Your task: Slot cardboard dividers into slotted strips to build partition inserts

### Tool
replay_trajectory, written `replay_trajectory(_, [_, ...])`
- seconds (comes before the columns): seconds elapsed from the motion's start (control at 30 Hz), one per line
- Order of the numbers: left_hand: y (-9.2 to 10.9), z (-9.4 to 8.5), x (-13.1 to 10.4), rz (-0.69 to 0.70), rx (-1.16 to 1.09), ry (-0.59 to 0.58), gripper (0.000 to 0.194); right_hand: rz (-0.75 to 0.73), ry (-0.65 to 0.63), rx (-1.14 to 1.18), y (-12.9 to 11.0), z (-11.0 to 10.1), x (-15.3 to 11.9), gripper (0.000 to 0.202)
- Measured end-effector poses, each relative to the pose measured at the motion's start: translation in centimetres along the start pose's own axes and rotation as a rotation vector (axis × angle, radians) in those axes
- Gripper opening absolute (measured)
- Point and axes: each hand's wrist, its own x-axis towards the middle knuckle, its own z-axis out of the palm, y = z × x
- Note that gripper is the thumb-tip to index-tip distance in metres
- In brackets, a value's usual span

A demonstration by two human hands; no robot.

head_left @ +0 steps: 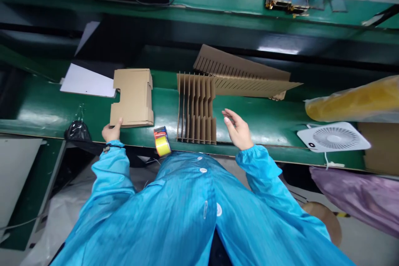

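My left hand grips the lower left edge of a folded brown cardboard box, with the thumb on top. My right hand is raised over the green bench, empty, its thumb apart from the other fingers. Just left of it stands a cardboard divider grid of several upright slotted strips, not touched by either hand. Behind the grid lie long slotted cardboard strips. A tape dispenser with yellow tape rests at the bench's front edge between the box and the grid.
A white fan and a yellow roll in plastic are at the right. White sheets lie behind the box at the left, and a black bag sits at the front edge. A shelf runs across the back.
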Motion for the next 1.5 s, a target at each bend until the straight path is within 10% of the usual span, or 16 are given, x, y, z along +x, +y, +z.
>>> replay_trajectory(0.23, [2.2,-0.8,-0.9,-0.133,-0.086,0.172,0.033,0.008,0.055,0.019,0.7,-0.3,-2.0,0.049])
replay_trajectory(0.43, [6.7,-3.4,-3.1,0.097,-0.412,0.485,0.025,0.017,0.094,0.024,-0.4,-1.3,-3.0,0.045])
replay_trajectory(0.57, [11.5,-5.5,-9.7,0.820,-0.363,0.602,0.018,0.003,-0.039,0.255,-4.1,-0.5,-3.5,0.039])
replay_trajectory(0.67, [14.8,-5.7,-15.7,1.548,-0.264,0.297,0.018,-0.035,-0.247,0.638,-7.3,0.7,-4.0,0.047])
replay_trajectory(0.8, [17.6,-3.1,-21.7,1.945,-0.419,-0.044,0.023,0.064,-0.182,0.869,-9.0,1.9,-4.9,0.047])
replay_trajectory(0.93, [18.4,0.0,-24.2,2.018,-0.593,-0.181,0.021,0.257,0.056,0.739,-7.9,0.5,-5.1,0.042])
replay_trajectory(1.1, [17.2,2.3,-23.9,1.911,-0.494,-0.277,0.017,0.251,0.224,0.443,-6.1,-6.5,-4.5,0.044])
replay_trajectory(1.27, [15.9,4.7,-22.5,1.689,-0.073,-0.419,0.035,0.293,0.081,-0.103,-6.9,-11.6,-3.1,0.031])
replay_trajectory(1.5, [15.3,6.1,-22.3,1.702,0.001,-0.433,0.029,0.251,-0.056,-0.557,-9.8,-10.2,-1.0,0.021])
